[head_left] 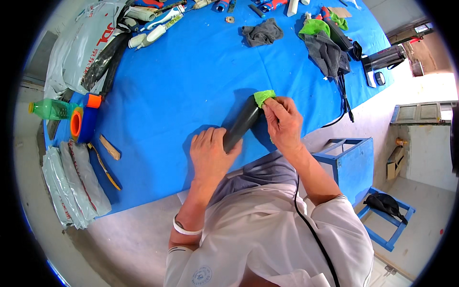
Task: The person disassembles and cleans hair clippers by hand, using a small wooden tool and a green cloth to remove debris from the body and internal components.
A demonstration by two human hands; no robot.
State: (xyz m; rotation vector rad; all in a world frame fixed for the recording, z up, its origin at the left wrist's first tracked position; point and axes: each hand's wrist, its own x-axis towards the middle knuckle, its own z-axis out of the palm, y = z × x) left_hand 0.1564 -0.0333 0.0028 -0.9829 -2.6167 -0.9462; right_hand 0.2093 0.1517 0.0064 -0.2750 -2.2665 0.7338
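Note:
A smooth black cylinder (243,120) is held slantwise over the near part of the blue-covered table, its far end pointing up and to the right. My left hand (210,155) wraps round its lower end, so that end is hidden. My right hand (284,120) pinches a bright green cloth (264,97) and presses it against the cylinder's far end. The cloth covers that end, and what kind of cylinder it is does not show.
Grey cloths (263,32) and a grey-green cloth (321,48) lie farther back. Plastic bags (83,48), a green bottle (51,109), an orange-and-blue object (87,117) and flat packets (79,182) line the left side. A blue stool (354,162) stands right.

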